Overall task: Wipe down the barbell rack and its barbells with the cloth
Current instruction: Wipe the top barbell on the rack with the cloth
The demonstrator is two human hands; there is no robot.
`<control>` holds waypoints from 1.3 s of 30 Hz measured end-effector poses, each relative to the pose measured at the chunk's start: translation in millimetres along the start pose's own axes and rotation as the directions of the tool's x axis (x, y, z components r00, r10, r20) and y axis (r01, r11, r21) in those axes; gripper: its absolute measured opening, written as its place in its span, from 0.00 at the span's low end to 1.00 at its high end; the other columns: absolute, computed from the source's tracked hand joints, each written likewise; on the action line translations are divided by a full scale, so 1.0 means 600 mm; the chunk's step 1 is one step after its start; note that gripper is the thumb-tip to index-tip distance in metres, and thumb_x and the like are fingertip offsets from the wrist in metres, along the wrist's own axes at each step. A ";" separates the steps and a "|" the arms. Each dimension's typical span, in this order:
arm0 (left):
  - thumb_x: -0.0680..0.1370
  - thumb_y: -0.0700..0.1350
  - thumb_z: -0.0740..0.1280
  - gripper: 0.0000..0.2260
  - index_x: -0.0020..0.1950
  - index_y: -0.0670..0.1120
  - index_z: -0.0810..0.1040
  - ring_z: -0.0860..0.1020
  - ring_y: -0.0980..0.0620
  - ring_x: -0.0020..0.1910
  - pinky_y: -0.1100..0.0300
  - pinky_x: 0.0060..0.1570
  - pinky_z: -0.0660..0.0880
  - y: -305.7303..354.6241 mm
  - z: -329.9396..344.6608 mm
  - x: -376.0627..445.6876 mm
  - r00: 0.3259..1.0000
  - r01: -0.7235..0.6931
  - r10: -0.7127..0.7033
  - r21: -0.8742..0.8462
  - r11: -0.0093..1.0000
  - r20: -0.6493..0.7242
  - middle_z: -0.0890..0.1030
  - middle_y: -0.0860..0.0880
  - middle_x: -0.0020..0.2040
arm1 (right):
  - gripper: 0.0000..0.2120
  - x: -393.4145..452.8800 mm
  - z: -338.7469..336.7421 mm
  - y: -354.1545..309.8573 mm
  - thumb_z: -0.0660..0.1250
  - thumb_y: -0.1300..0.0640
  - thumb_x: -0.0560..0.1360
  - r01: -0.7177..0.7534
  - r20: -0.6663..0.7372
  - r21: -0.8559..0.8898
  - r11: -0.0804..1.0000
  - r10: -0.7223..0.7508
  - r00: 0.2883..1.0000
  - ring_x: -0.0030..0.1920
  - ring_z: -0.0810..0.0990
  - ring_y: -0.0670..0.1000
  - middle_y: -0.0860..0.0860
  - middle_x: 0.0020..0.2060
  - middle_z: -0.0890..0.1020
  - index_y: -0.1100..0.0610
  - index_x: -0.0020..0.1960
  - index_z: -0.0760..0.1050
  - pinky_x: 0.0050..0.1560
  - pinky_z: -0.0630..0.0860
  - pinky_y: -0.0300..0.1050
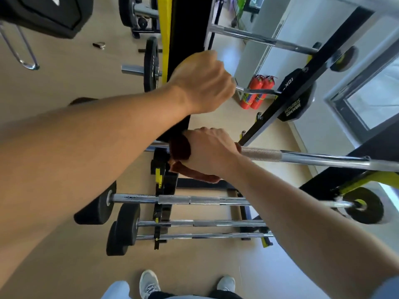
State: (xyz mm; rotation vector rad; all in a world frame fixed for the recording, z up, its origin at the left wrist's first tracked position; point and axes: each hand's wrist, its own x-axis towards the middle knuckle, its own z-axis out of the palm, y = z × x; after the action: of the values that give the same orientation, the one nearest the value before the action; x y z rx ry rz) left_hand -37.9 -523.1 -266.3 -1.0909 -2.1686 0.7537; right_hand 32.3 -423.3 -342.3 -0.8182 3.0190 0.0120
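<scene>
Up on the black-and-yellow rack [183, 22], my left hand [203, 83] is curled tight round an upper barbell [257, 90], whose chrome shaft runs right towards a black plate. Just below, my right hand [210, 152] grips the reddish-brown cloth [180, 151], wrapped round a second chrome barbell [313, 157]; a loose end of cloth hangs under my wrist. Lower down, three more barbells [194, 200] lie on the rack's pegs, black weights at their left ends. Red fire extinguishers [258, 91] stand against the far wall, and my grey shoes [149, 283] show on the tan floor.
</scene>
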 end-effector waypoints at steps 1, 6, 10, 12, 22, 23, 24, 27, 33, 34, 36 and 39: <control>0.83 0.41 0.51 0.16 0.40 0.44 0.73 0.72 0.48 0.26 0.55 0.35 0.73 -0.001 0.003 -0.002 1.000 0.014 -0.014 -0.020 1.000 0.002 0.73 0.47 0.27 | 0.18 -0.002 0.001 0.000 0.63 0.37 0.77 -0.005 -0.013 0.020 1.000 0.005 1.000 0.38 0.75 0.50 0.46 0.41 0.78 0.45 0.61 0.74 0.41 0.67 0.46; 0.84 0.45 0.49 0.18 0.41 0.44 0.73 0.76 0.47 0.30 0.53 0.37 0.74 0.006 -0.002 -0.005 0.995 0.081 -0.080 -0.023 0.996 0.055 0.79 0.46 0.31 | 0.17 -0.031 0.001 0.037 0.66 0.38 0.75 0.015 -0.067 0.038 0.999 -0.012 0.998 0.39 0.77 0.54 0.48 0.42 0.81 0.47 0.58 0.74 0.41 0.67 0.47; 0.84 0.46 0.46 0.22 0.40 0.45 0.76 0.78 0.46 0.30 0.53 0.38 0.74 0.022 -0.010 0.001 0.967 0.242 -0.240 -0.012 0.970 0.085 0.79 0.47 0.30 | 0.18 -0.084 -0.010 0.130 0.67 0.39 0.75 -0.007 -0.004 0.040 0.999 0.007 1.000 0.40 0.77 0.52 0.49 0.44 0.82 0.47 0.60 0.74 0.43 0.72 0.48; 0.84 0.47 0.48 0.21 0.39 0.45 0.76 0.78 0.45 0.30 0.52 0.38 0.74 0.029 -0.015 0.006 0.944 0.317 -0.316 0.005 0.948 0.095 0.79 0.45 0.29 | 0.19 -0.120 -0.013 0.193 0.65 0.37 0.76 -0.013 0.029 0.035 0.999 0.012 1.000 0.42 0.79 0.52 0.48 0.44 0.82 0.46 0.61 0.73 0.44 0.75 0.48; 0.86 0.52 0.47 0.25 0.48 0.38 0.77 0.78 0.38 0.38 0.48 0.39 0.73 0.029 0.020 0.001 0.909 0.405 -0.398 -0.042 0.913 0.127 0.80 0.36 0.36 | 0.16 -0.195 -0.008 0.367 0.62 0.33 0.73 -0.066 0.106 -0.016 0.998 0.067 0.992 0.33 0.77 0.49 0.43 0.33 0.78 0.44 0.50 0.70 0.38 0.77 0.47; 0.86 0.52 0.49 0.24 0.47 0.38 0.77 0.78 0.38 0.38 0.49 0.38 0.73 0.027 0.024 -0.002 0.925 0.372 -0.365 -0.049 0.927 0.104 0.81 0.36 0.36 | 0.16 -0.192 -0.006 0.359 0.62 0.33 0.73 -0.075 0.083 -0.024 0.997 0.077 0.994 0.31 0.75 0.47 0.43 0.32 0.77 0.44 0.49 0.70 0.34 0.73 0.45; 0.86 0.51 0.51 0.22 0.45 0.38 0.78 0.78 0.39 0.37 0.50 0.38 0.73 0.033 0.031 -0.005 0.944 0.322 -0.319 -0.023 0.947 0.084 0.82 0.37 0.36 | 0.16 -0.195 -0.004 0.352 0.62 0.33 0.74 -0.096 0.065 -0.037 0.995 0.098 0.993 0.30 0.73 0.44 0.42 0.32 0.76 0.45 0.49 0.70 0.32 0.67 0.42; 0.85 0.50 0.54 0.21 0.40 0.44 0.80 0.79 0.45 0.34 0.56 0.39 0.72 0.030 0.035 -0.008 0.968 0.250 -0.248 0.132 0.959 -0.034 0.83 0.45 0.33 | 0.16 -0.176 -0.002 0.302 0.63 0.32 0.75 -0.115 0.004 -0.047 0.992 0.115 0.993 0.29 0.66 0.41 0.40 0.30 0.71 0.45 0.50 0.70 0.29 0.57 0.39; 0.85 0.48 0.54 0.21 0.39 0.47 0.81 0.80 0.48 0.32 0.58 0.40 0.73 0.033 0.021 -0.004 0.959 0.284 -0.281 0.159 0.946 -0.038 0.83 0.48 0.32 | 0.11 -0.072 0.005 0.128 0.69 0.45 0.76 0.061 -0.019 0.069 0.996 -0.060 0.998 0.32 0.71 0.48 0.44 0.36 0.75 0.46 0.52 0.70 0.36 0.67 0.44; 0.85 0.48 0.53 0.21 0.39 0.47 0.81 0.80 0.48 0.32 0.58 0.41 0.72 0.034 0.019 -0.002 0.959 0.282 -0.281 0.139 0.949 -0.029 0.83 0.48 0.32 | 0.11 -0.058 0.004 0.102 0.70 0.48 0.75 0.077 -0.020 0.072 0.994 -0.076 0.997 0.35 0.73 0.50 0.45 0.38 0.75 0.48 0.55 0.72 0.39 0.68 0.46; 0.85 0.48 0.51 0.23 0.39 0.47 0.81 0.80 0.46 0.32 0.56 0.41 0.71 0.036 0.012 0.004 0.952 0.304 -0.307 0.077 0.949 0.017 0.83 0.48 0.32 | 0.12 -0.043 0.003 0.077 0.69 0.51 0.75 0.091 -0.027 0.060 0.994 -0.089 0.996 0.39 0.75 0.53 0.47 0.39 0.74 0.50 0.57 0.74 0.41 0.70 0.47; 0.84 0.49 0.51 0.23 0.38 0.46 0.81 0.78 0.46 0.31 0.54 0.41 0.68 0.042 -0.006 0.016 0.902 0.430 -0.428 -0.025 0.903 0.059 0.80 0.47 0.30 | 0.14 -0.050 0.003 0.091 0.68 0.46 0.75 0.111 -0.049 0.063 0.992 -0.108 0.993 0.38 0.75 0.53 0.47 0.39 0.75 0.50 0.59 0.73 0.41 0.69 0.47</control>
State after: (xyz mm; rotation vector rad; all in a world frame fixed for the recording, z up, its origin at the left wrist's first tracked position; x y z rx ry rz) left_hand -27.2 -501.6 -279.5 -0.5741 -2.3583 0.5435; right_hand 30.9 -361.0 -343.1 -0.9901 2.9932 -0.1073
